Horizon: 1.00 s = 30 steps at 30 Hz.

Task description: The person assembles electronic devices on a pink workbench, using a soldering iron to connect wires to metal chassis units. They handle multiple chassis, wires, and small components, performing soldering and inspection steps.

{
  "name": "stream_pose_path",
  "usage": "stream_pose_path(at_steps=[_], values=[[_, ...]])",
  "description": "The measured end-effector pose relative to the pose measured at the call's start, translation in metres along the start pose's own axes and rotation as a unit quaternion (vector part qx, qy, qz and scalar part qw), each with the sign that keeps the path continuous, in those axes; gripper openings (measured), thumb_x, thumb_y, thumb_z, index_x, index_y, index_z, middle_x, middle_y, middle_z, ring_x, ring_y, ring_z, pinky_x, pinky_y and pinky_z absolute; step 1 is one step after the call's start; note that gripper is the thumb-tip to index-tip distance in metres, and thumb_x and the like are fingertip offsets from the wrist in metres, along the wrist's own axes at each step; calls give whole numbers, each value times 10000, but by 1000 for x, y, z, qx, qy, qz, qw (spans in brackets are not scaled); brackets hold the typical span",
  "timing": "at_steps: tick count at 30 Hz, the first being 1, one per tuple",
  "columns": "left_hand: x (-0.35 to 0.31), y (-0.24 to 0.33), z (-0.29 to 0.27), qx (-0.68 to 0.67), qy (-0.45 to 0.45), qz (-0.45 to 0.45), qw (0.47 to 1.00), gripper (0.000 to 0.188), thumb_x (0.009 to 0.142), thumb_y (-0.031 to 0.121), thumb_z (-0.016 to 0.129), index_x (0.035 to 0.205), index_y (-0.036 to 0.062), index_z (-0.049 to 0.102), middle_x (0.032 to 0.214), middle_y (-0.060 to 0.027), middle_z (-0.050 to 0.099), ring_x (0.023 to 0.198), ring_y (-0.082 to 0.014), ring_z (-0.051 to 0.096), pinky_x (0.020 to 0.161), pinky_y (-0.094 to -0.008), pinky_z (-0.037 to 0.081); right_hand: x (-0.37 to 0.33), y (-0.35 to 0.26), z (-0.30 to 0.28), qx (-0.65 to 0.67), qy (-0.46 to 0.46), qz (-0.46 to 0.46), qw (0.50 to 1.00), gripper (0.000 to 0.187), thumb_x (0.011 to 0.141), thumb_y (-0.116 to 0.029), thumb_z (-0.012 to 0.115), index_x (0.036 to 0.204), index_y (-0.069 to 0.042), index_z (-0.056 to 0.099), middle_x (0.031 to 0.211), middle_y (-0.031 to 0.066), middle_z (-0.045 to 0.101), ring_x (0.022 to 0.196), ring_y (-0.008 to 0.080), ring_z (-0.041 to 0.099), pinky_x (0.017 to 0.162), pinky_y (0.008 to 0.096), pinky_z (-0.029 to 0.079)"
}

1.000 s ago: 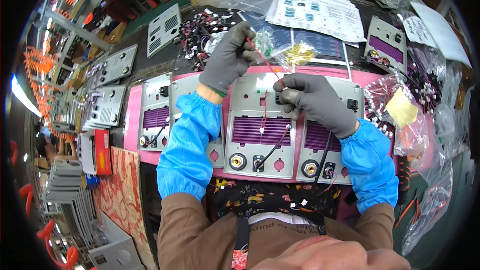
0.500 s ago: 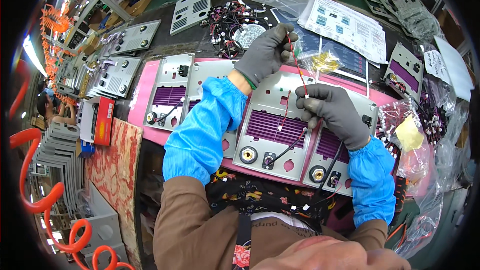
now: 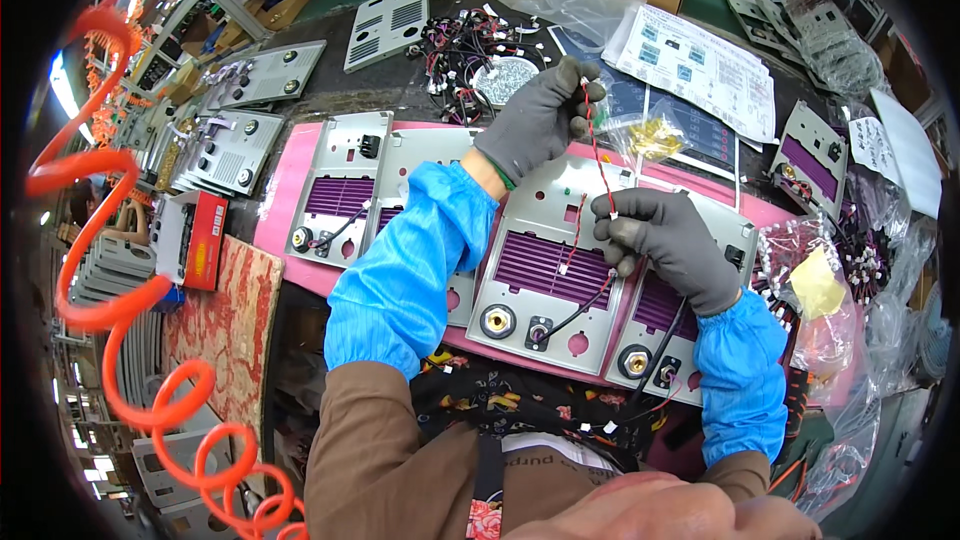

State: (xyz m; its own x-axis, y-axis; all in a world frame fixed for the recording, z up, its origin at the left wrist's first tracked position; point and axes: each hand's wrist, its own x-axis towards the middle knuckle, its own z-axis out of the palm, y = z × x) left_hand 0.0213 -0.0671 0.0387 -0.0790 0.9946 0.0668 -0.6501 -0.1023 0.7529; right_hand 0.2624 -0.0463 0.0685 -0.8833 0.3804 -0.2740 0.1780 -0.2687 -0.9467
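My left hand (image 3: 530,125), in a grey glove and blue sleeve cover, pinches the upper end of a thin red-and-black twisted wire (image 3: 600,162). The wire hangs taut down to my right hand (image 3: 675,245), whose gloved fingertips close on its lower end at a small white connector. Both hands are above a grey metal panel (image 3: 480,300) with a purple grille (image 3: 550,270), a brass fitting and round holes. A second short red wire (image 3: 578,225) lies across that grille. A black cable (image 3: 590,308) runs from the panel's socket to a white plug just below my right fingers.
Similar panels (image 3: 345,150) lie side by side on a pink mat (image 3: 285,200). A tangle of cables (image 3: 450,55) and printed sheets (image 3: 690,60) are farther back. Bagged parts (image 3: 820,290) lie at right. An orange coiled hose (image 3: 120,315) hangs at left beside a red box (image 3: 207,240).
Both hands keep hold of the wire and have barely moved; it stays stretched between them. The orange coiled hose has swung right. The whole view has shifted slightly.
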Motion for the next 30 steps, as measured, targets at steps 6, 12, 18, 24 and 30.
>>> stream_pose_path(at_steps=[6,12,18,24,30], values=[[3,-2,0,31,24,6,999,442,928,456,605,1160,82,559,925,-13,588,733,-100,519,617,-228,445,1,0,-1,2,2,14,1000,355,942,-109,613,1249,67,584,951,88,672,733,104,638,619,225,555],[2,1,-3,52,18,-5,998,454,906,484,632,1113,86,565,874,-8,557,718,-115,515,622,-232,453,0,-1,0,6,-2,27,1000,326,942,-98,606,1224,64,598,946,72,673,727,96,634,617,220,552],[1,-2,-3,45,19,6,999,429,915,487,617,1083,95,573,872,1,547,752,-112,516,630,-230,457,0,0,0,-3,-1,14,1000,330,942,-101,605,1226,67,597,931,70,670,717,94,629,613,221,545],[2,-3,-2,43,24,6,999,433,900,522,601,1055,118,583,872,19,541,788,-110,522,641,-224,447,-1,0,0,-10,3,8,1000,329,940,-109,609,1219,66,604,923,66,667,716,94,629,611,219,543],[2,-1,-4,7,28,-3,1000,415,891,525,608,1010,129,577,829,24,521,771,-114,515,628,-231,430,0,-1,1,-22,3,5,1000,323,943,-126,606,1209,57,613,907,55,665,716,85,622,607,218,543]])
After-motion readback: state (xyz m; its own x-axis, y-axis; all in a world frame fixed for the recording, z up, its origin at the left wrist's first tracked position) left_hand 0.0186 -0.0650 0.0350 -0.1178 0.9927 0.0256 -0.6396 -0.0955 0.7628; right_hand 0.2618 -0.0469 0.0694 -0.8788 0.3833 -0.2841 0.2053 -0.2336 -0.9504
